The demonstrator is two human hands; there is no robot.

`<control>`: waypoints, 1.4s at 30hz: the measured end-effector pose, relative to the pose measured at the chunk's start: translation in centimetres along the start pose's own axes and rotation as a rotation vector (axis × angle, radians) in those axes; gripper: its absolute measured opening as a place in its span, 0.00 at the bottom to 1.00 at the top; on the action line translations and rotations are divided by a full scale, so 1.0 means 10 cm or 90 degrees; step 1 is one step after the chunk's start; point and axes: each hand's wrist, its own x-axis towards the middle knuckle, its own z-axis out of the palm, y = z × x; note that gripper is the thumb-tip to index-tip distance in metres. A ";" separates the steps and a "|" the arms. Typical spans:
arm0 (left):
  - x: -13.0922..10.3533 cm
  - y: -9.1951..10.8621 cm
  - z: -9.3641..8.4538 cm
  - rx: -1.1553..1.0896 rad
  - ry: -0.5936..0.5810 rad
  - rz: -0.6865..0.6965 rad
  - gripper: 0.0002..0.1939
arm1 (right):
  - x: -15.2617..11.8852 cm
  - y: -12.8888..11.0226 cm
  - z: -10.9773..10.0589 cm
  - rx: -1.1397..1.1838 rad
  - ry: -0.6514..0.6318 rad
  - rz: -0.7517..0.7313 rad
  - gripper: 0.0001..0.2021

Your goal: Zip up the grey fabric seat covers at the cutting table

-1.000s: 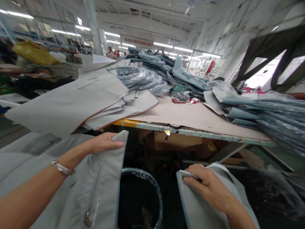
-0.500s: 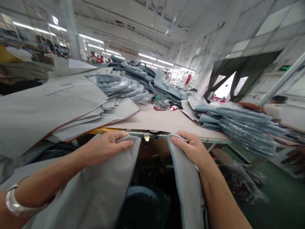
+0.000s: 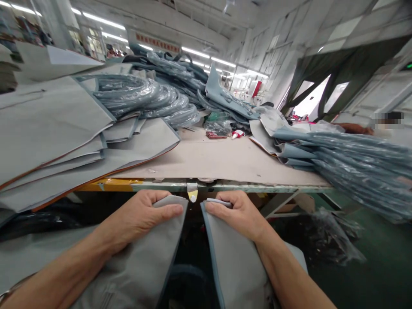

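"What's just changed with our hands?"

"We've brought them in from well apart. Our left hand (image 3: 141, 219) pinches the left cloth (image 3: 144, 262) by its top corner, our right hand (image 3: 240, 212) the right cloth (image 3: 233, 257), both hanging below our grip."

"What does that mean for our work?"

"Between our hands the two cloths now face each other, near but not touching; we'd judge their tops about level. Beyond our hands lies the tabletop (image 3: 219, 159). Whether they're one piece lower down, we can't tell."

tube lights (image 3: 195, 52) and a heaped worktable (image 3: 212, 161) show a factory workshop.
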 end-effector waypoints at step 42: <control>-0.36 0.10 -0.88 0.351 0.129 0.122 0.16 | 0.00 0.37 0.16 -0.070 -0.064 0.044 0.27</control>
